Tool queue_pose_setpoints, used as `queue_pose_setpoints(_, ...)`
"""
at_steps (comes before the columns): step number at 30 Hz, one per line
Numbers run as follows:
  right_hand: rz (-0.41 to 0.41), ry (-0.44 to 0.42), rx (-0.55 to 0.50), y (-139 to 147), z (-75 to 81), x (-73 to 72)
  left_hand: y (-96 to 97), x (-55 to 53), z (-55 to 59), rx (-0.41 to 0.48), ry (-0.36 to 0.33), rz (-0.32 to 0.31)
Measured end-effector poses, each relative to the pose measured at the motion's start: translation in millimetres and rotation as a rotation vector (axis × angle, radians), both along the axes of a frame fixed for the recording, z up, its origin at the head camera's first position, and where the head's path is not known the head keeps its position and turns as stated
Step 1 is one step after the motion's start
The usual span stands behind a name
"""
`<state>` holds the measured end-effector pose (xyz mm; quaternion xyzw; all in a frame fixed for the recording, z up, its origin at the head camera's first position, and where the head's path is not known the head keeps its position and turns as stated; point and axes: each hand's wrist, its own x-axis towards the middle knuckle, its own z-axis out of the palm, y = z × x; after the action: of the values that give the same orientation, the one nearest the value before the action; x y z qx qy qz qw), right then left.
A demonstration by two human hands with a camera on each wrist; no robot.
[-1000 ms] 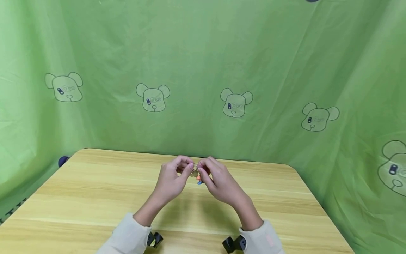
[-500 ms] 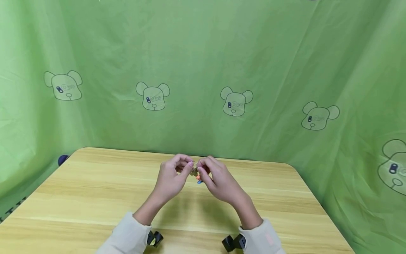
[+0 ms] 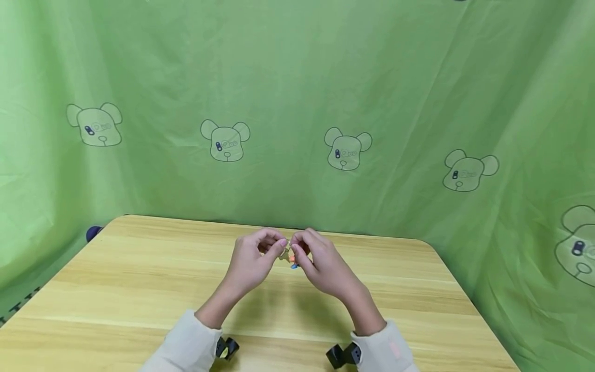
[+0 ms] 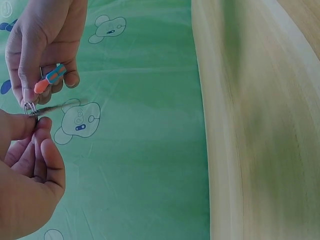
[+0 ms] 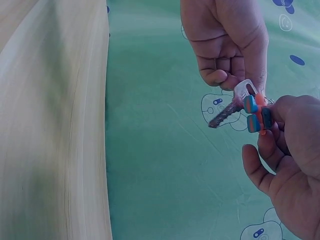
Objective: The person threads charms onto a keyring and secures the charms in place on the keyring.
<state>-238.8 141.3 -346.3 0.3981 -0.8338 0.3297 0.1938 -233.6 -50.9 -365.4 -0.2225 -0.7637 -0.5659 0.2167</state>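
Keychain (image 5: 250, 105) is pinched by both hands (image 3: 248, 263) (image 3: 324, 266), with wide room toward the tabletop (image 3: 139, 289)'s left and right edges.

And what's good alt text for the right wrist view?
A left hand and right hand meet at a metal key and orange-and-blue charm, before a green cartoon-printed cloth, with a wooden tabletop along the picture's left.
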Motion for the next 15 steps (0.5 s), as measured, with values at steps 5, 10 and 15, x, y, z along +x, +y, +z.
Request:
queue_pose_setpoints(5,0.001,0.001,-0.003,-1.0,0.9,0.2,-0.7,-1.2,-0.8,0.009,0.011,0.002)
queue_pose_setpoints(10,0.009,0.001,-0.009,-1.9,0.9,0.1,-1.3,-2.3,-1.8,0.022,0.015,-0.001)
queue_pose_setpoints(15,0.020,-0.001,-0.014,-2.4,0.2,0.0,-1.9,-2.1,-1.1,0.021,0.017,0.007)
